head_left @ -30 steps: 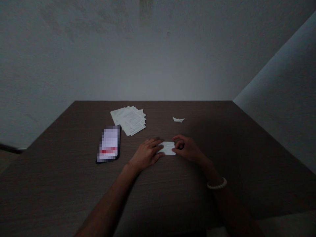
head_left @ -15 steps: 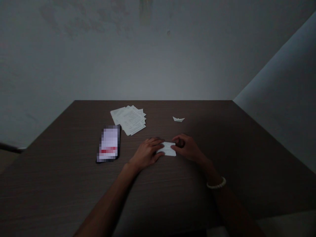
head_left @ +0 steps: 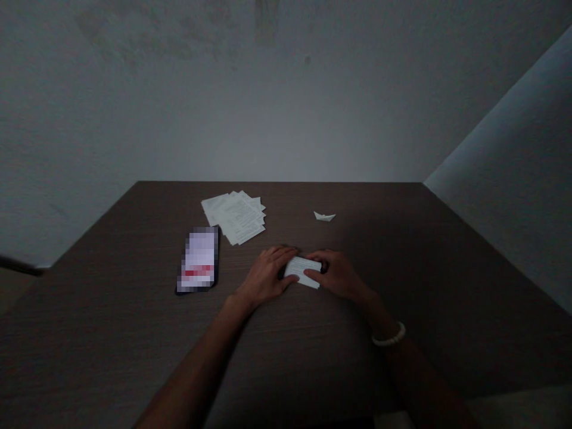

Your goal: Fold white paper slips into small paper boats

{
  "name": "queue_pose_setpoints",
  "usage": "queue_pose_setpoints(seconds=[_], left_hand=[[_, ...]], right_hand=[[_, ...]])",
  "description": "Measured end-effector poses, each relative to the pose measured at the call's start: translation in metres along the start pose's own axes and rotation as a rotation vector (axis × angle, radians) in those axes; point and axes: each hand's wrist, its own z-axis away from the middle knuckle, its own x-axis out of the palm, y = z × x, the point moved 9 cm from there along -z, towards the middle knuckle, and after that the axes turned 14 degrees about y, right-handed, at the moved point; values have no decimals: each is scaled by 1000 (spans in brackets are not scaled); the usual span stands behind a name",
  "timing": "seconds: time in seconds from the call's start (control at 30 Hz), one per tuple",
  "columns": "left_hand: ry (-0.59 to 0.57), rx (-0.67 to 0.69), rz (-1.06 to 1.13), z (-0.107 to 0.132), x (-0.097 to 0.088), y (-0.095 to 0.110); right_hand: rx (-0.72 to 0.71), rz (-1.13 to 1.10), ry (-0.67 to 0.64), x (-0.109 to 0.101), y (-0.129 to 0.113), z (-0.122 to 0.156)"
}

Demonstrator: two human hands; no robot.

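Note:
A small folded sheet of paper (head_left: 305,269) with lines of print lies between my hands at the middle of the table, slightly turned. My left hand (head_left: 268,275) grips its left end, thumb at the near edge and fingers along the far side. At the right end, my right hand (head_left: 336,271) pinches the paper, thumb on top and the index finger at the far edge. Part of the paper is hidden under the fingers. Beyond my right hand, a small folded paper boat (head_left: 324,217) sits on the table.
Printed sheets (head_left: 235,217) lie fanned in a pile at the back left of the brown table (head_left: 134,333). A phone (head_left: 198,260) with a blurred screen rests left of my left hand. Behind the table's far edge rises a grey wall (head_left: 286,119).
The folded paper has turned, its right end now nearer to me. My right hand has shifted slightly closer, its thumb lower on the paper; the left-hand fingers have moved a little off the top.

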Motion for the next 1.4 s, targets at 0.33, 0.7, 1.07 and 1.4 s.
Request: queue_pose_setpoints(seconds=[0.33, 0.7, 1.07, 1.4], left_hand=[[31, -103, -16, -2, -3, -9], [226, -540, 296, 2, -14, -29], [423, -716, 504, 9, -11, -38], [257, -651, 531, 1, -9, -19]], right_hand=[[86, -220, 35, 1, -7, -3], [297, -386, 240, -9, 8, -4], [295, -531, 156, 6, -1, 0], [140, -367, 208, -7, -10, 1]])
